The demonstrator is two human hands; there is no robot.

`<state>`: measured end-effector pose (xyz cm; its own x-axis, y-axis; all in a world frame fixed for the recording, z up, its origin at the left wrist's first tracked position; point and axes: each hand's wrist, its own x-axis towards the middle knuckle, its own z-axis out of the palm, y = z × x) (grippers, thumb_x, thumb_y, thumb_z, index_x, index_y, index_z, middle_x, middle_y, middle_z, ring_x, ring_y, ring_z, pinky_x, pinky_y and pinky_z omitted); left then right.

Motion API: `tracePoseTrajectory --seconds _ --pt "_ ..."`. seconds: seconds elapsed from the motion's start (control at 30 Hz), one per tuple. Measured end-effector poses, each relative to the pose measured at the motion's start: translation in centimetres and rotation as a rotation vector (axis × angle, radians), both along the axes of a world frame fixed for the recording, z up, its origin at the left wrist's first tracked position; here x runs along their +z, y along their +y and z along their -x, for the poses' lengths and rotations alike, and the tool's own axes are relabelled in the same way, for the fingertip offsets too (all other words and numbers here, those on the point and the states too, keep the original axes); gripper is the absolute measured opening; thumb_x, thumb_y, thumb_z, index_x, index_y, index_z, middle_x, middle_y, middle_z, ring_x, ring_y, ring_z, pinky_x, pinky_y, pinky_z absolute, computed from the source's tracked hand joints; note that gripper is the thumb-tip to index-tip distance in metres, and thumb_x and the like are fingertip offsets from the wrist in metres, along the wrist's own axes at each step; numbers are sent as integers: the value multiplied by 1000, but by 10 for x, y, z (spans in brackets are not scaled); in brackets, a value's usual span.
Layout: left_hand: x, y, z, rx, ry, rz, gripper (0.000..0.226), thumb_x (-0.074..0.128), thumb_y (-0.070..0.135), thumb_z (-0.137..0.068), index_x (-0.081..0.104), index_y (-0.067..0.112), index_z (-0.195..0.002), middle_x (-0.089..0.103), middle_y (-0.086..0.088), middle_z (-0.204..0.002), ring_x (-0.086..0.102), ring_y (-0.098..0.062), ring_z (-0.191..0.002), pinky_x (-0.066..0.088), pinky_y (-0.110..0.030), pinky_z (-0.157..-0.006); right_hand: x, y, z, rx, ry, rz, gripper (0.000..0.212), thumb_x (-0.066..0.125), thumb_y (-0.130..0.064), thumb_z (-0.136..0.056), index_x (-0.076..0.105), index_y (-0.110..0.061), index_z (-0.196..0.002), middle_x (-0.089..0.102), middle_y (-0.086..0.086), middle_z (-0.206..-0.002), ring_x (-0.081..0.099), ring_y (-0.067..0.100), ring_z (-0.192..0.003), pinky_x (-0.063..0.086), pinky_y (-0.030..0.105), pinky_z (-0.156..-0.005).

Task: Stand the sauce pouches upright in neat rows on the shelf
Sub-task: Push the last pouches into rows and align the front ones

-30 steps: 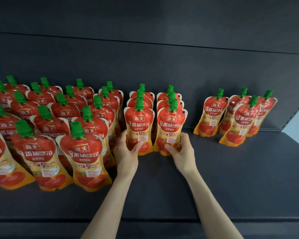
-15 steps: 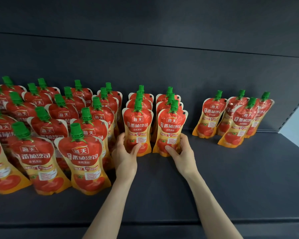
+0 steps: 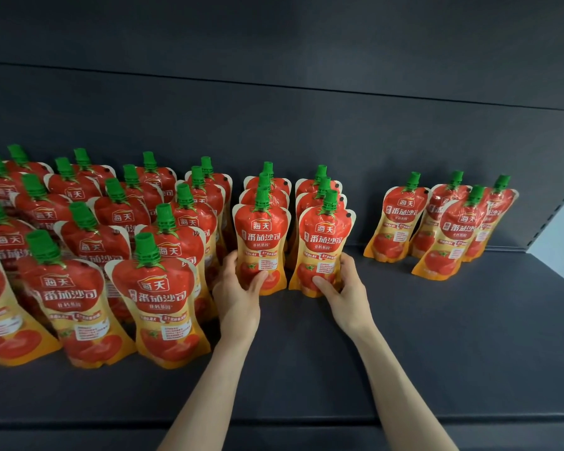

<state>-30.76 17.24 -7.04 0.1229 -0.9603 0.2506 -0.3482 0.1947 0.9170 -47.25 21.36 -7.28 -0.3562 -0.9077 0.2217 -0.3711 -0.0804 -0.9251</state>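
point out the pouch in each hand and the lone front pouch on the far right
left-hand pouch [image 3: 261, 237] head view, label text
right-hand pouch [image 3: 324, 239] head view, label text
far-right front pouch [image 3: 459, 231] head view, red upper body

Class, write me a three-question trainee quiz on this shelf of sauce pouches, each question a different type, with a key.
1. True or false: the left hand grips a red-and-yellow plastic sauce pouch with a green cap.
2. How many pouches stand in the loose group at far right: (a) two, (b) four, (c) six?
3. Fill in: the right hand holds the front pouch of a row ___ deep.

Key: 1 true; 2 b; 3 three.
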Motion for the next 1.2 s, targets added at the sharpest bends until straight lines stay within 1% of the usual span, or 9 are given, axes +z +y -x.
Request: tracePoseTrajectory --seconds 0.13,0.27,0.43,0.57,0.7,0.8,0.93,1.0,1.2 --pt "0 1 0 -7 -5 -1 59 67 32 -81 42 16 -133 54 -7 -130 50 -24 -122 45 -42 -99 1 0 -1 6 0 -9 49 61 -17 -89 37 -18 -132 55 -9 -120 53 6 -109 42 12 -85" --pt "-1 2 0 -11 -14 -6 61 66 33 -82 40 16 -134 53 -7 -132 48 -24 -123 45 -41 -100 2 2 -1 2 -7 -18 49 61 -17 -89 37 -18 -132 54 -10 -118 53 5 -107 44 12 -84" --pt "0 6 1 -4 -46 -10 65 63 34 -83 34 16 -139 47 -7 -137 42 -24 -129 40 -40 -103 6 4 -3 -32 23 -25 55 63 -18 -87 36 -17 -135 52 -12 -118 50 4 -109 43 20 -92" --pt "8 17 1 28 -105 56 65 62 31 -86 32 14 -141 43 -7 -142 37 -23 -133 34 -34 -104 9 15 0 -98 150 -11 56 65 -26 -87 38 -20 -136 51 -6 -129 49 10 -118 45 28 -96" --pt "12 36 0 28 -183 213 49 63 24 -86 46 13 -130 52 -8 -130 47 -22 -124 37 -24 -93 13 43 7 -181 307 29 38 62 -24 -88 53 -17 -124 53 -6 -120 51 12 -113 41 24 -90" --pt "9 51 7 -73 -220 310 35 66 16 -84 55 13 -117 60 -7 -118 56 -21 -112 45 -25 -89 12 70 19 -238 388 41 24 62 -20 -89 60 -17 -113 58 -7 -112 55 15 -108 45 31 -92" --pt "8 66 37 -280 -230 288 24 65 15 -84 59 17 -107 62 5 -104 58 -10 -98 43 -14 -79 9 100 47 -311 405 10 17 63 -19 -88 64 -16 -104 62 -8 -104 59 16 -101 49 34 -86" --pt "9 69 61 -384 -239 261 22 64 16 -85 58 21 -105 62 9 -100 58 -5 -96 48 -20 -81 10 107 68 -349 402 5 15 63 -19 -88 65 -17 -102 63 -8 -101 61 16 -98 50 35 -84" --pt "13 59 161 -558 -281 250 28 62 21 -87 56 22 -114 57 13 -108 55 0 -102 47 -22 -88 15 106 161 -367 385 20 12 61 -17 -89 65 -17 -100 63 -10 -97 60 10 -93 47 27 -82"
